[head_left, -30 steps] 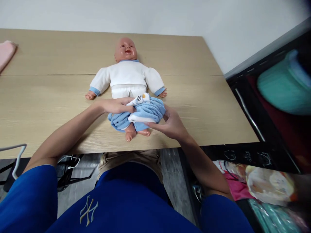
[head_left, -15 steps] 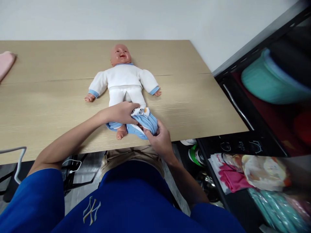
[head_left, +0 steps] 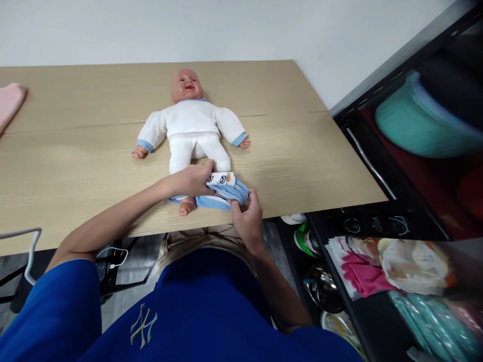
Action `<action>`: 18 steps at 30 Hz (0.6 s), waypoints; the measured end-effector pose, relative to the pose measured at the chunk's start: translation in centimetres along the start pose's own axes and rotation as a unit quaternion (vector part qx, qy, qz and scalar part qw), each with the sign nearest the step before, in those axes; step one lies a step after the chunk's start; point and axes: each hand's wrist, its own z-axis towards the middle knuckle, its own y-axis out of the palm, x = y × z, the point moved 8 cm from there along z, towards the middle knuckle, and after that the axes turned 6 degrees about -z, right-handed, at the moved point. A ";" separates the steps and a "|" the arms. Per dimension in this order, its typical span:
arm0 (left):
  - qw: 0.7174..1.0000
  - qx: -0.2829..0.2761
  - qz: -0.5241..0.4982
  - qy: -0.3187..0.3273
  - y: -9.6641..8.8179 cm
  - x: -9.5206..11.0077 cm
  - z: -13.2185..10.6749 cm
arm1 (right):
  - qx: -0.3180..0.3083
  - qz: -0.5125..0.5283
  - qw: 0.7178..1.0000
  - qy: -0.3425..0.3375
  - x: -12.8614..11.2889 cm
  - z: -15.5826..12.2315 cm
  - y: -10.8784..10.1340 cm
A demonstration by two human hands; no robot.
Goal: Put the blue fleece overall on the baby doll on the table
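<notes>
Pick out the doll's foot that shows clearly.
The foot on the picture's left, just below the left hand; the other can't be made out amid the blue cloth.

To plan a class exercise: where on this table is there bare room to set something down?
Bare tabletop shows left of the doll, beyond the left forearm, to the pink cloth, and right of the doll toward the black shelf. It is crowded at the doll's legs, where the left hand and right hand hold the blue garment.

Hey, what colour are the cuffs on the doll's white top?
Light blue: both cuffs stand out against the white sleeves, best seen in the head view.
</notes>
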 end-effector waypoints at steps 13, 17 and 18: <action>0.968 0.008 -0.240 0.066 -1.0 -2.0 1.0 | -0.068 0.101 0.992 0.034 -0.2 1.4 1.6; 0.962 0.000 -0.260 0.088 -1.2 -1.2 0.7 | -0.070 0.127 0.989 0.001 -0.4 1.3 2.0; 0.961 0.001 -0.260 0.096 -1.3 -1.0 0.6 | -0.063 0.139 0.988 -0.010 -0.5 1.3 2.0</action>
